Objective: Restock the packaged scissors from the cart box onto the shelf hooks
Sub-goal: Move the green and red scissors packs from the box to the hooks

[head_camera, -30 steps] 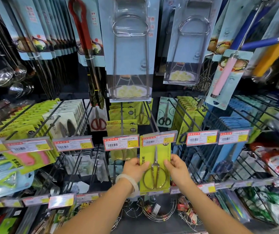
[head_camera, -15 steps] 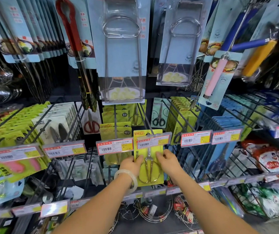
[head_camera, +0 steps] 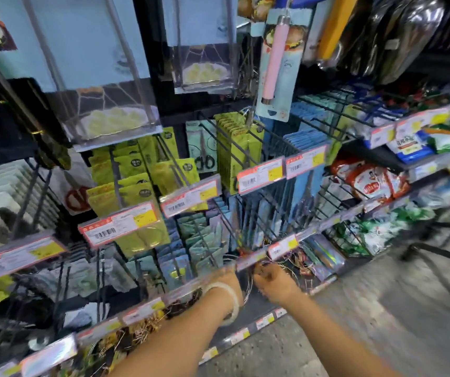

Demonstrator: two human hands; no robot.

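Hands (head_camera: 248, 278) dropped low, scissors pack released.

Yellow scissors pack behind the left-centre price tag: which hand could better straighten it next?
Probably the left hand: it lies nearer the yellow scissors pack, which hangs up to its left. The right hand would have to cross the left arm. Blur hides both grips.

Both hands have let go of the yellow-green carded scissors pack (head_camera: 183, 172) — left hand (head_camera: 225, 276) and right hand (head_camera: 274, 282) now lower, at the wire-ring row.
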